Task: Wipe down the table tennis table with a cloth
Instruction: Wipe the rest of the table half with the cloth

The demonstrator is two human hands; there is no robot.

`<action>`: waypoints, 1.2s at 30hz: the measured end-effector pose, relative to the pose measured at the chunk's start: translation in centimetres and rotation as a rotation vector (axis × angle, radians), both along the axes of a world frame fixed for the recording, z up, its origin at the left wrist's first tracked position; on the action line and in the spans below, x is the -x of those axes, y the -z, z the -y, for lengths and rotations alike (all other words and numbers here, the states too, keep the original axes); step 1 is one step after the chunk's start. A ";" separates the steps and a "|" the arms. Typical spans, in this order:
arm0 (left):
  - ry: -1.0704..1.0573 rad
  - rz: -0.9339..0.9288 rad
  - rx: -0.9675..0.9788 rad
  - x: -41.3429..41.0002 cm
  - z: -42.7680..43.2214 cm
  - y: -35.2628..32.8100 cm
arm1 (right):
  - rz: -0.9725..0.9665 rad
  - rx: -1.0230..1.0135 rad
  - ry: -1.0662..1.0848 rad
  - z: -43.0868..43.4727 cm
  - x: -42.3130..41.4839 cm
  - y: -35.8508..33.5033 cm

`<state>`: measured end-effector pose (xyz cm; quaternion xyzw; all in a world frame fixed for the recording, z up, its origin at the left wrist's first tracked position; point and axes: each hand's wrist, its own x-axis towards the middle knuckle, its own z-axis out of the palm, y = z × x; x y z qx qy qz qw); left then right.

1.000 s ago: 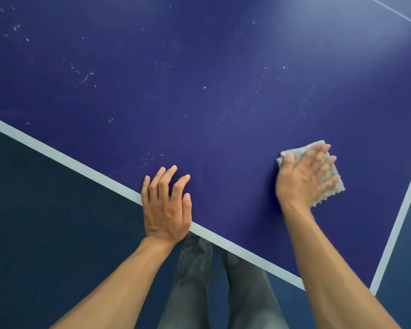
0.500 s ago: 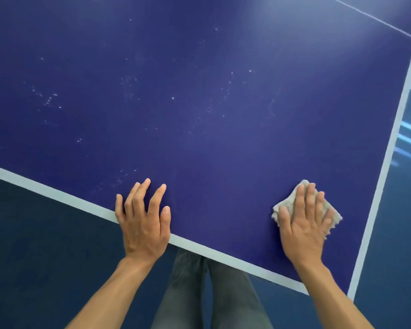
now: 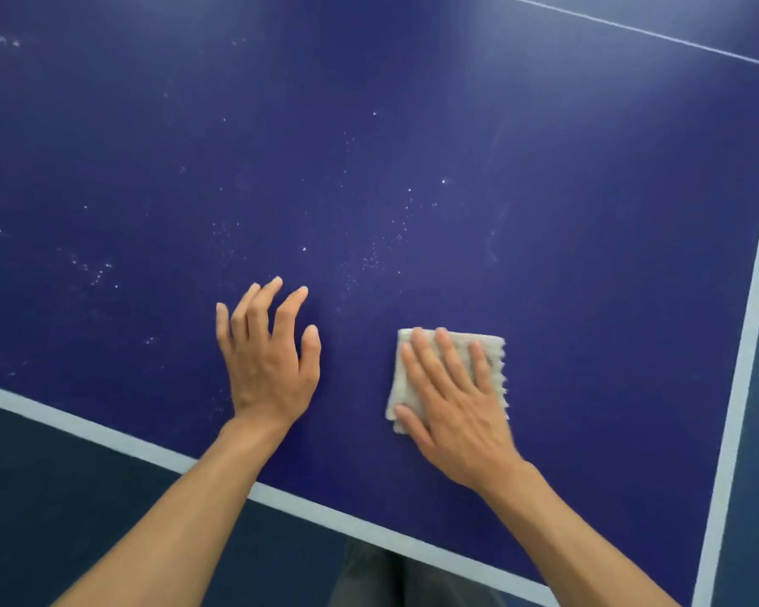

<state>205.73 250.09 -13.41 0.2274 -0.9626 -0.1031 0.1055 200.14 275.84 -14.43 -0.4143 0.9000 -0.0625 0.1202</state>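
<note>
Mostly undone. Right hand lies flat with straight fingers, pressing the folded cloth onto the table; nothing gripped. Left hand, left of cloth, is spread and empty. Specks beyond cloth unwiped; right of it looks cleaner.

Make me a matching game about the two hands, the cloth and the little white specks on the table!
Things
1. left hand
2. right hand
3. cloth
4. white specks

States
a. folded and grey, lying under a hand
b. scattered over the blue table
c. fingers spread, holding nothing
d. pressed flat on top of the cloth

Pairs: 1-c, 2-d, 3-a, 4-b
</note>
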 end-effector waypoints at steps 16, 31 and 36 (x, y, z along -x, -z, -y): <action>0.219 0.095 0.008 11.6 6.5 1.6 | -0.076 -0.050 -0.170 1.9 13.3 0.1; 0.233 0.161 -0.030 12.2 6.9 1.4 | -0.030 -0.011 0.354 13.3 25.7 -0.4; 0.240 0.173 -0.027 12.3 6.9 1.3 | -0.076 -0.048 0.195 4.8 24.8 -0.3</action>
